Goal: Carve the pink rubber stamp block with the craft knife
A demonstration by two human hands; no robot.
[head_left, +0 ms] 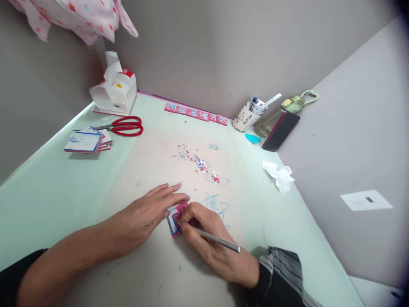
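Note:
A small square block (173, 221), its top printed in red, blue and white, lies on the mat in front of me. My left hand (150, 209) braces it at the upper left between thumb and index finger; the other fingers stretch out over the mat. Pinched in my right hand (207, 238) is a slim metal craft knife (217, 240), tilted with its tip down at the block. The fingers hide part of the block and the very tip. Red, white and blue shavings (200, 164) are strewn beyond my hands.
Red-handled scissors (127, 126) and a stack of square blocks (84, 140) lie at left, near a tissue pack (116, 91). Lettered red strips (195, 113) line the back. A pen cup (249, 115), bottle (271, 117), phone (281, 132) and crumpled tissue (279, 175) stand or lie at right.

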